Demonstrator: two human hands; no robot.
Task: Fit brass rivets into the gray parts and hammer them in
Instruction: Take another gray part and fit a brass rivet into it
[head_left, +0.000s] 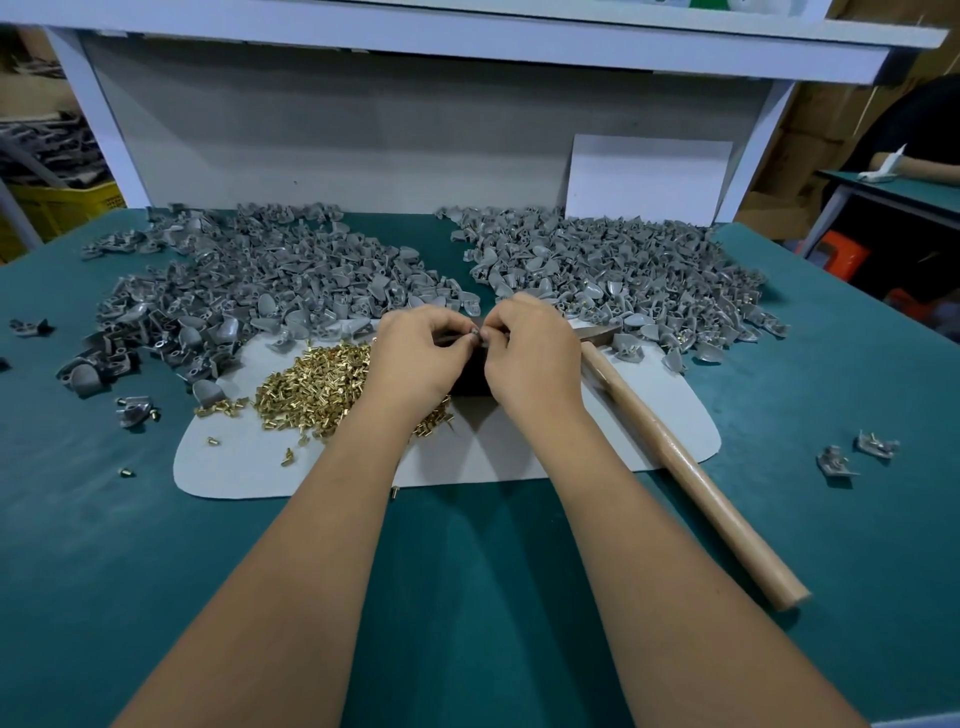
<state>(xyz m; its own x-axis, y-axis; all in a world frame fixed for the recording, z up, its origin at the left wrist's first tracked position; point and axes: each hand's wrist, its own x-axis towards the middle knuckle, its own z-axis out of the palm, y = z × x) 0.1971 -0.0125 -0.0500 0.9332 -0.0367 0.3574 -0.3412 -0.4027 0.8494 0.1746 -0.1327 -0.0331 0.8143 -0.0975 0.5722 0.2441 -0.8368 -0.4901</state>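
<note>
Above the brass rivets (317, 387), my left hand (415, 358) and right hand (535, 358) pinch one gray part (475, 332); left pile (249, 291) awaits riveting, hammer (685, 462) idle.

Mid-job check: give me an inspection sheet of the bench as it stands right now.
Surface: green bench top with a pale gray mat under the work.
Job's things: brass rivets heaped on the mat; gray parts in a left pile and a right pile; hammer lying at the right, unheld.
Clutter: stray parts and a loose rivet off the mat.
Hands: left hand and right hand pinch a small piece together.
Cables: nothing seen.
Surroundings: white shelf frame; yellow crate at left.
</note>
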